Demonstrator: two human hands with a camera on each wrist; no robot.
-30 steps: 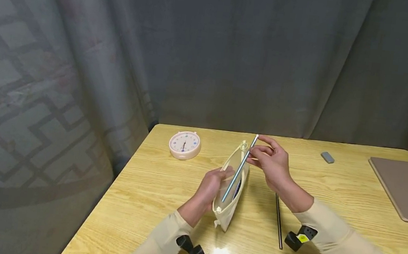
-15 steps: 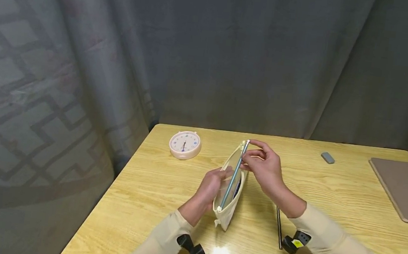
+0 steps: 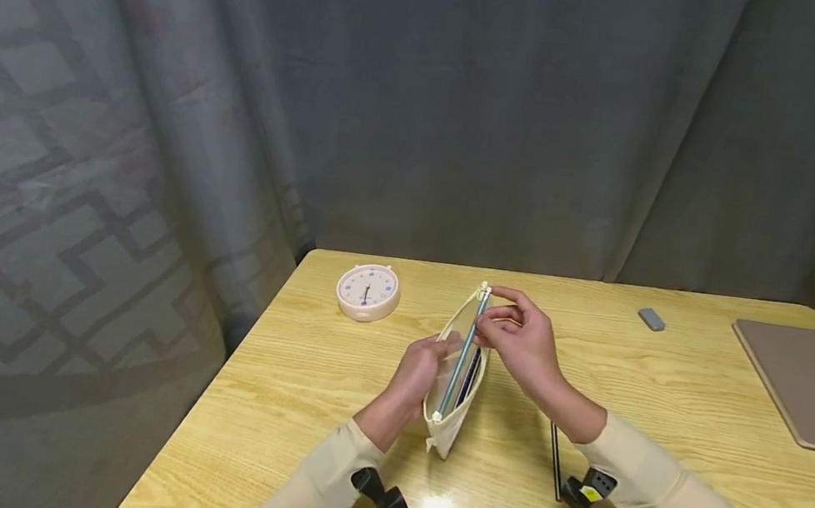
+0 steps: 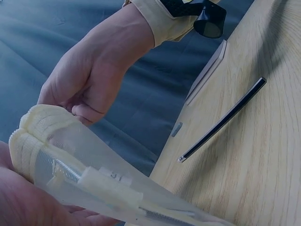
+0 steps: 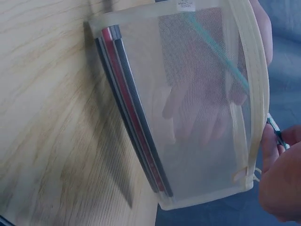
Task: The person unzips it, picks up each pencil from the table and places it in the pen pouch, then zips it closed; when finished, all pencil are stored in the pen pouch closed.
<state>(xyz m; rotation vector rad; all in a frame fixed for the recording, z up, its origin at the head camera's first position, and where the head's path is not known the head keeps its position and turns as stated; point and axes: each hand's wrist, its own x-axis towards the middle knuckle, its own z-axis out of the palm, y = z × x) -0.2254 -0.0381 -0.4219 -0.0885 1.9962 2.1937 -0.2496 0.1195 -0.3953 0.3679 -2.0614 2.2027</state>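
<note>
My left hand [image 3: 415, 372] grips a cream mesh zip pouch [image 5: 197, 103] by its side, holding its zipped mouth wide above the table. My right hand [image 3: 521, 342] pinches a teal pencil [image 3: 461, 365] with a white end, near its far end. Most of that pencil lies inside the pouch, slanting across the mesh in the right wrist view. Several pencils, dark ones and a red one [image 5: 124, 89], rest along the pouch's bottom. A black pencil [image 4: 223, 120] lies on the table beneath my right forearm, partly hidden in the head view.
A pink round clock [image 3: 368, 291] stands at the table's back left. Toward the back right lie a small grey eraser-like block [image 3: 651, 319] and a flat brown notebook or laptop [image 3: 804, 383]. Grey curtains [image 3: 469, 110] hang behind and left of the wooden table [image 3: 280, 441].
My right hand has moved left and down, lowering the teal pencil from above the pouch's opening into it. My left hand and the pouch have barely moved.
</note>
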